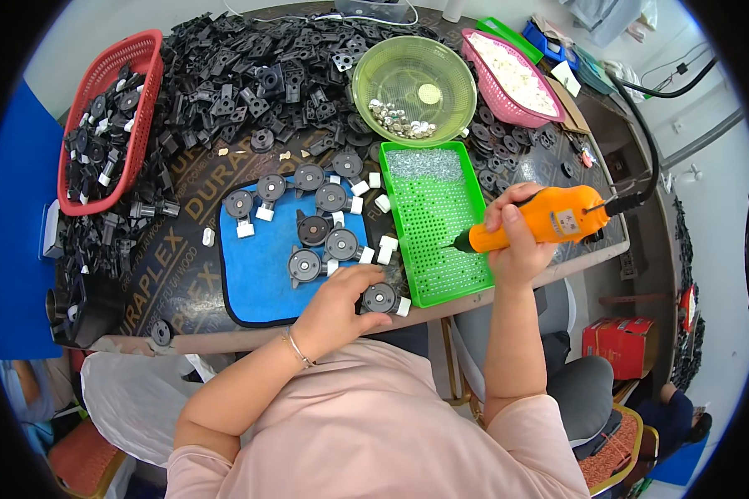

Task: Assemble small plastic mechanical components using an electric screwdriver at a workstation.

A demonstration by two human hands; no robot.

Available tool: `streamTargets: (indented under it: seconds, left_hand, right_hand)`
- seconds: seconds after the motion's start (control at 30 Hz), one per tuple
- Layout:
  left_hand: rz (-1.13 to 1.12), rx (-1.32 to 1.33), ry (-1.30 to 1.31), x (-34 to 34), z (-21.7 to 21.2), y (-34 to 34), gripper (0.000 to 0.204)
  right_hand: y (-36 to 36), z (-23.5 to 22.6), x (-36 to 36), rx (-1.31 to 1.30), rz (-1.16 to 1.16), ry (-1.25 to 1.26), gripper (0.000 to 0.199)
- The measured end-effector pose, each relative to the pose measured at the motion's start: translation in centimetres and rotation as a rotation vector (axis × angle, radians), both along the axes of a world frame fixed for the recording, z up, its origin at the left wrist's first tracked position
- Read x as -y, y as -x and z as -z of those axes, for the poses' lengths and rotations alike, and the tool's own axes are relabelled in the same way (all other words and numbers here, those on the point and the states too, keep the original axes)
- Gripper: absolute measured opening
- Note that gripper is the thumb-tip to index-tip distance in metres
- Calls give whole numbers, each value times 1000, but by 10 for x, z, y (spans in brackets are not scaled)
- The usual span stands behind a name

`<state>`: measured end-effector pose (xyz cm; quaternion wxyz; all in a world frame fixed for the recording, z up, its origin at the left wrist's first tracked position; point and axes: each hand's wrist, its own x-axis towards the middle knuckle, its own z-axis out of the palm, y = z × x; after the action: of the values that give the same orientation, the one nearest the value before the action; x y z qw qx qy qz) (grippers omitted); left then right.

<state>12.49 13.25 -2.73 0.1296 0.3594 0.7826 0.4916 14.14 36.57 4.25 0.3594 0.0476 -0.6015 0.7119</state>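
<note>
My right hand [520,241] is wrapped round an orange electric screwdriver [562,214]. Its dark tip points left, over the green perforated tray [480,179], whose far end holds a heap of small silvery screws [424,165]. Near the table's front edge, the thumb and fingers of my left hand [341,303] grip a round black disc part with a white tab [380,298]. Several similar disc parts [331,197], most with white tabs, lie on and around a blue mat [254,283]. Loose white pieces [387,248] lie between mat and tray.
Black plastic parts [241,83] are heaped across the back. A red basket [154,116] of parts stands left. Behind the tray is a yellow-green colander [395,71] with metal pieces; a pink basket [558,108] of white pieces stands beside it. A black cable [653,158] runs from the screwdriver.
</note>
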Motion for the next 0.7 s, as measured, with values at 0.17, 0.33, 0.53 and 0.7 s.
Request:
streamTargets:
  seconds: [0.17,0.33,0.53,0.7]
  left_hand:
    - [-4,-45,-32,0,4,-2,57]
    - [-13,-56,-45,3,5,-3,56]
    - [10,-25,-58,1,5,-3,52]
    - [22,-12,-41,0,7,-3,52]
  right_hand:
    - [-13,-36,16,-159,-279,117,23]
    - [-23,-32,52,-32,-436,18,25]
    - [-21,-19,60,64,-434,-134,27]
    - [-18,-17,62,40,-493,-271,25]
